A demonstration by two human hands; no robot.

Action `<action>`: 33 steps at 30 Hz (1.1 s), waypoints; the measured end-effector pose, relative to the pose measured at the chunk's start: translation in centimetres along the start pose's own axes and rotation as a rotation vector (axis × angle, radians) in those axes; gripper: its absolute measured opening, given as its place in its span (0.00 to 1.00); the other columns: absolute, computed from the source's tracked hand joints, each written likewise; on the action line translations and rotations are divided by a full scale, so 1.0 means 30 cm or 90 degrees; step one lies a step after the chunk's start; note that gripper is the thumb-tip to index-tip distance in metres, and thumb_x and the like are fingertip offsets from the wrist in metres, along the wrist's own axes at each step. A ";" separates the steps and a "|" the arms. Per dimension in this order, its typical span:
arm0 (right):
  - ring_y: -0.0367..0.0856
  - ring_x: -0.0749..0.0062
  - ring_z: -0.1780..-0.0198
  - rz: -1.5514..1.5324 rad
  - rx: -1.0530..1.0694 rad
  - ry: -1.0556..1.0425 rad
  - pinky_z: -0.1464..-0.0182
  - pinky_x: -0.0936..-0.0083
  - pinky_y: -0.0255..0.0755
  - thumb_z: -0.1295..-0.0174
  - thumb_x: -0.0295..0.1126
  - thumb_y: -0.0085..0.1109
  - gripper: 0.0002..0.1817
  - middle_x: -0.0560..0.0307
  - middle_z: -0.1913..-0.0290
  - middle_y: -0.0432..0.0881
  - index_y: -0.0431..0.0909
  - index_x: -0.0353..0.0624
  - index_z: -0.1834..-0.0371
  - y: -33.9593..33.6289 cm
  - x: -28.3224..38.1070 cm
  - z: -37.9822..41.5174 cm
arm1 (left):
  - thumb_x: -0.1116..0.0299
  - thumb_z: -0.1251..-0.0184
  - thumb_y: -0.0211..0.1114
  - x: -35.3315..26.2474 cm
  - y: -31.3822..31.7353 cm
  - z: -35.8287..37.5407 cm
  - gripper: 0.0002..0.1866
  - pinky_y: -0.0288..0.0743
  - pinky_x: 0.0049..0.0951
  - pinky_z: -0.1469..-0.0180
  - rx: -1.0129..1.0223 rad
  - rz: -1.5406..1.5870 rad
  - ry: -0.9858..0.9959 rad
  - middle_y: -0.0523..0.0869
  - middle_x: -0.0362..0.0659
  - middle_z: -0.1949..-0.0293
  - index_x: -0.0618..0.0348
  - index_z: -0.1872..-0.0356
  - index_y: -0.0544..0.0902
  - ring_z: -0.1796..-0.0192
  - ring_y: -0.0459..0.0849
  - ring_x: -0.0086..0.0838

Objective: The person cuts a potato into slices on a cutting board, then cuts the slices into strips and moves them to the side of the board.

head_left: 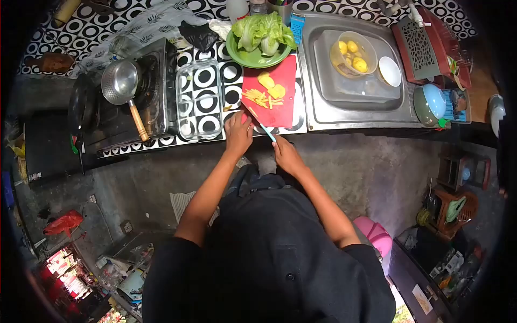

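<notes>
My right hand point(287, 154) is wrapped round the light blue handle of a knife point(262, 125), whose blade points up and left over the near edge of a red cutting board point(283, 117). At the board's near left corner is my left hand point(238, 132), its fingers bent; a small reddish patch shows by the fingertips, and I cannot make out whether the hand holds anything. Thin yellow strips point(257, 98) lie on the board, with larger yellow pieces point(276, 90) just behind them. A green plate point(253, 60) of lettuce point(262, 35) overlaps the board's far end.
Left of the board stands a glass dish point(200, 100), then a stove with a wooden-handled pan point(119, 82). The sink point(309, 70) at right holds a bowl point(354, 54) of yellow pieces and a white bowl point(390, 72). A dish rack point(417, 48) stands beyond.
</notes>
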State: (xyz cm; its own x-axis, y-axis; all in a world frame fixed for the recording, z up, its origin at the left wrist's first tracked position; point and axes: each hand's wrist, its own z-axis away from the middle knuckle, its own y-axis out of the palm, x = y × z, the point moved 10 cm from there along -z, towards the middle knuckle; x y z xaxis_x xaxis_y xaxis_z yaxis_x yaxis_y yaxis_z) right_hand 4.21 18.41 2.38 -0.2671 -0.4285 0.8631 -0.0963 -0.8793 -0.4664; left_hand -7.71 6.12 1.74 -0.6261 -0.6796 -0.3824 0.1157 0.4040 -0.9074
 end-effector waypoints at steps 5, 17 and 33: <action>0.79 0.30 0.50 0.023 0.027 0.036 0.49 0.43 0.71 0.21 0.34 0.45 0.14 0.28 0.53 0.81 0.72 0.32 0.47 -0.003 -0.012 -0.014 | 0.68 0.36 0.69 -0.004 0.011 -0.005 0.22 0.60 0.49 0.30 0.001 0.017 0.009 0.77 0.53 0.35 0.60 0.41 0.83 0.29 0.71 0.47; 0.80 0.23 0.57 0.111 0.068 0.085 0.56 0.36 0.69 0.20 0.36 0.43 0.16 0.23 0.63 0.82 0.65 0.29 0.51 0.039 0.003 -0.023 | 0.66 0.37 0.69 -0.004 -0.026 0.003 0.22 0.61 0.48 0.31 -0.014 0.033 0.017 0.77 0.52 0.36 0.63 0.43 0.83 0.30 0.71 0.45; 0.78 0.21 0.55 0.109 0.079 0.148 0.55 0.38 0.68 0.20 0.39 0.45 0.18 0.21 0.63 0.81 0.65 0.29 0.51 0.056 0.003 -0.031 | 0.63 0.34 0.69 0.018 0.004 0.002 0.22 0.58 0.50 0.29 0.024 0.046 0.010 0.75 0.54 0.33 0.63 0.42 0.83 0.29 0.69 0.48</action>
State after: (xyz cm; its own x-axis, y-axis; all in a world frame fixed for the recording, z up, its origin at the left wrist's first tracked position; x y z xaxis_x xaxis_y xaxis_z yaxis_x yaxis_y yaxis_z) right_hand 3.12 17.09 1.50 -0.4833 -0.5257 0.7000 0.0827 -0.8235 -0.5613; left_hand -7.99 5.77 1.43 -0.6269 -0.6395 -0.4450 0.1904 0.4281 -0.8834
